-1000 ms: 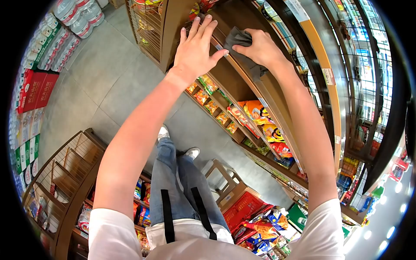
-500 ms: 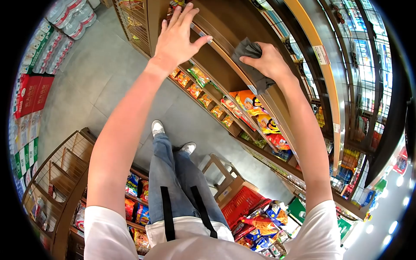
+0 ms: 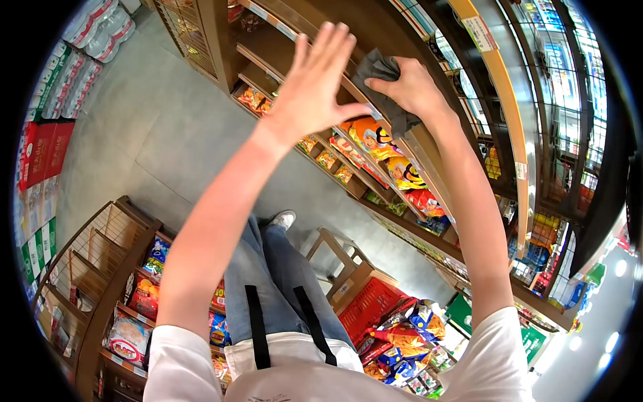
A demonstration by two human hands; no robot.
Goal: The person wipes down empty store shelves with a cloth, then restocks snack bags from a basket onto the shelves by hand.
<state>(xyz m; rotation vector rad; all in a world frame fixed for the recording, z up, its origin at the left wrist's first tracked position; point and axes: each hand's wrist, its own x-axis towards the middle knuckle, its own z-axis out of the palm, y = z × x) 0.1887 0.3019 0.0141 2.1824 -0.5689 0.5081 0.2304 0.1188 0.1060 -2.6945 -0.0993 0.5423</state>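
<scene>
My right hand (image 3: 414, 88) grips a dark grey cloth (image 3: 379, 72), which lies on the brown shelf (image 3: 435, 157) and hangs over its front edge. To the left of it, my left hand (image 3: 318, 87) is spread with the thumb out and holds nothing. It appears in front of the shelf's edge strip; whether it touches the shelf I cannot tell. Under these hands, orange and yellow snack bags (image 3: 370, 137) stand on a lower shelf. Smaller snack packs (image 3: 326, 159) sit in compartments further down.
A red basket (image 3: 368, 305) stands by my legs, with several snack bags (image 3: 402, 342) beside or in it. Near it is a brown step-stool-like frame (image 3: 335, 258). Another snack rack (image 3: 87, 295) is at the lower left. Bottled-water packs (image 3: 104, 33) are stacked at the far left.
My left hand has moved right and slightly down, closer to my right hand. The cloth and my right hand have shifted slightly. My view has turned a little, and one foot is now hidden.
</scene>
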